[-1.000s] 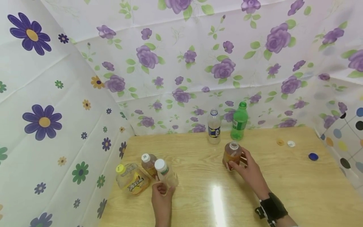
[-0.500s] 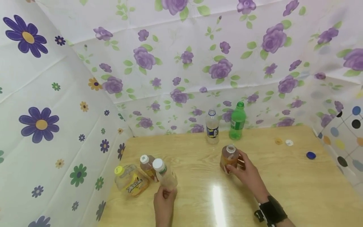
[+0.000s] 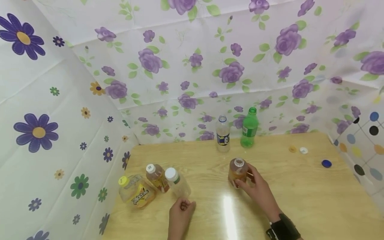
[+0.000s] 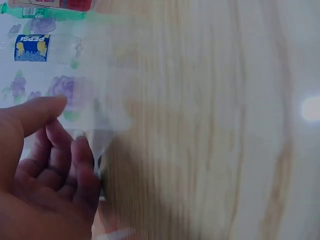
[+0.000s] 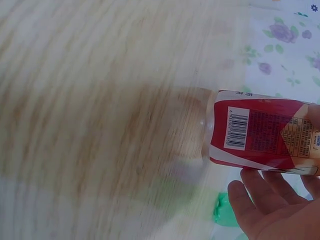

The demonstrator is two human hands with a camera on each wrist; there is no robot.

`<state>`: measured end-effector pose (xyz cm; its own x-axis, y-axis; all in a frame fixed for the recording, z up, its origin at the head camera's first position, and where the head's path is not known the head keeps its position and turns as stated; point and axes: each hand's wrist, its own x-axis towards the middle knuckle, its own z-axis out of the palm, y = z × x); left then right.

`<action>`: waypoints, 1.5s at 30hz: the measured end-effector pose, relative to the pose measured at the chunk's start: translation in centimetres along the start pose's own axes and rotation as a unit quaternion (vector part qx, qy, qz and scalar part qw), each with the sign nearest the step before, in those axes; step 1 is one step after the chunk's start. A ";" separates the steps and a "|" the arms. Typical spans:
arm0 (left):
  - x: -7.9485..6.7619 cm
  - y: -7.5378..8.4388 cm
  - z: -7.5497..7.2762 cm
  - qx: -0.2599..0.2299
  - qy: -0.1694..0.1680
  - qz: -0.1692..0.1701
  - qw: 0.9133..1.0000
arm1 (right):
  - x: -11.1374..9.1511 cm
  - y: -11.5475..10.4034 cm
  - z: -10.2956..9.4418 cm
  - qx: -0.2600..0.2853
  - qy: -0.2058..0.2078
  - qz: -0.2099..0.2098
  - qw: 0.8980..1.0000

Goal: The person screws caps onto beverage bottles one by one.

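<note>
The wooden table (image 3: 300,193) fills the lower part of the head view, boxed in by flowered sheeting (image 3: 192,66) at the back and on both sides. At its far edge 2 uncapped bottles stand upright just beside each other: a green bottle (image 3: 249,128) and a clear bottle with a blue label (image 3: 223,134). At the near left 3 capped bottles cluster together: a squat yellow-capped bottle (image 3: 136,191), a white-capped amber bottle (image 3: 156,177) and a white-capped clear bottle (image 3: 177,184). The left hand (image 3: 181,213) rests on the table just in front of the clear one, apart from it, fingers loosely curled and holding nothing; the left wrist view is blurred but shows the same relaxed fingers (image 4: 75,165). Near the table's middle the right hand (image 3: 256,188) grips an open amber bottle with a red label (image 3: 237,171), upright on the table, fingers curled round its side; the right wrist view shows the label (image 5: 260,132) above the fingers (image 5: 260,195). Smallest are 3 loose caps well apart at the right: blue (image 3: 326,163), white (image 3: 303,150) and yellowish (image 3: 292,149)
</note>
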<state>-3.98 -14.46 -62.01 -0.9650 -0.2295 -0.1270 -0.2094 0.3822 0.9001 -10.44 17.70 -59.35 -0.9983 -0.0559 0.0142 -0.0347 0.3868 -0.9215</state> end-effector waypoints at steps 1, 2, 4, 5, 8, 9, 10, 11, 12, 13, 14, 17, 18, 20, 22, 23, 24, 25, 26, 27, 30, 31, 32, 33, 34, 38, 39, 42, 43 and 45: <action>-0.1 0.1 0.1 -0.003 -0.009 0.004 1.000 | -0.1 -0.1 0.1 0.001 -0.001 0.000 1.000; -0.1 0.1 0.2 -0.006 -0.021 0.005 1.000 | -0.2 -0.1 0.2 0.001 -0.002 0.000 1.000; -0.1 0.3 0.6 -0.015 -0.050 0.014 0.999 | -0.4 -0.3 0.5 0.003 -0.003 0.000 1.000; -0.1 0.5 0.9 -0.022 -0.069 0.020 0.997 | -0.5 -0.3 0.6 0.003 -0.002 0.000 1.000; 0.0 0.9 1.7 -0.027 -0.124 0.033 0.991 | -0.8 -0.4 1.0 0.006 -0.007 0.001 1.000; 0.1 1.0 1.9 -0.026 -0.139 0.039 0.989 | -0.9 -0.4 1.1 0.007 -0.010 0.002 1.000; 0.1 1.1 2.2 -0.023 -0.153 0.046 0.987 | -1.0 -0.4 1.3 0.009 -0.011 0.005 1.000; 0.1 1.3 2.4 -0.019 -0.166 0.052 0.985 | -1.1 -0.4 1.4 0.011 -0.014 0.007 1.000; 0.1 1.4 2.6 -0.011 -0.177 0.060 0.982 | -1.2 -0.3 1.6 0.012 -0.019 0.008 1.000; 0.1 1.6 2.7 -0.002 -0.186 0.067 0.980 | -1.3 -0.3 1.7 0.013 -0.025 0.011 1.000; 0.2 1.7 2.9 0.006 -0.193 0.073 0.978 | -1.5 -0.2 1.8 0.013 -0.031 0.011 0.999; 0.1 2.1 3.3 0.028 -0.210 0.087 0.973 | -2.1 0.1 2.1 0.015 -0.056 0.005 0.998; 0.1 2.2 3.4 0.031 -0.216 0.092 0.972 | -2.3 0.1 2.2 0.014 -0.066 0.003 0.998; 0.2 2.3 3.6 0.030 -0.226 0.093 0.969 | -2.7 0.2 2.3 0.016 -0.093 -0.007 0.996; 0.2 2.5 3.8 0.018 -0.239 0.102 0.966 | -3.0 0.3 2.4 0.020 -0.122 -0.015 0.992; 0.2 2.5 3.9 0.012 -0.244 0.106 0.964 | -3.2 0.3 2.5 0.022 -0.136 -0.019 0.990; 0.2 2.6 4.1 0.004 -0.251 0.110 0.962 | -3.3 0.3 2.6 0.021 -0.146 -0.023 0.989; 0.2 2.7 4.3 -0.002 -0.255 0.112 0.960 | -3.4 0.4 2.6 0.023 -0.156 -0.027 0.987; 0.3 2.7 4.4 -0.008 -0.260 0.118 0.958 | -3.5 0.5 2.7 0.022 -0.162 -0.029 0.986; 0.3 2.7 4.6 -0.015 -0.267 0.125 0.955 | -3.5 0.5 2.8 0.019 -0.163 -0.030 0.986; 0.3 2.8 5.1 -0.028 -0.284 0.128 0.950 | -3.6 0.6 2.9 0.008 -0.158 -0.034 0.987; 0.2 2.8 5.2 -0.030 -0.288 0.126 0.949 | -3.6 0.6 2.9 0.008 -0.158 -0.033 0.987; 0.2 2.7 5.2 -0.030 -0.290 0.123 0.949 | -3.6 0.6 2.9 0.008 -0.159 -0.033 0.987; 0.1 2.7 5.2 -0.029 -0.290 0.118 0.949 | -3.6 0.5 2.9 0.009 -0.160 -0.032 0.987; 0.0 2.7 5.2 -0.029 -0.288 0.113 0.951 | -3.7 0.5 2.9 0.012 -0.163 -0.032 0.986; 0.1 2.6 5.0 -0.028 -0.281 0.102 0.954 | -4.2 0.3 2.9 0.028 -0.174 -0.028 0.984; 0.2 2.6 5.0 -0.033 -0.283 0.104 0.953 | -4.3 0.3 2.9 0.030 -0.175 -0.027 0.984; 0.3 2.7 5.0 -0.049 -0.292 0.106 0.949 | -4.4 0.3 2.8 0.036 -0.178 -0.030 0.983; 0.4 2.7 5.0 -0.054 -0.295 0.106 0.948 | -4.4 0.3 2.8 0.036 -0.180 -0.030 0.983; 0.4 2.8 5.0 -0.064 -0.301 0.108 0.945 | -4.4 0.4 2.8 0.032 -0.182 -0.031 0.982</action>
<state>-5.71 -8.96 -61.67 -0.9061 0.4072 -0.1146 -0.0141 0.2418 0.9702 -5.94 15.52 -60.87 -0.9117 -0.4068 -0.0576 -0.0804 0.3143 -0.9459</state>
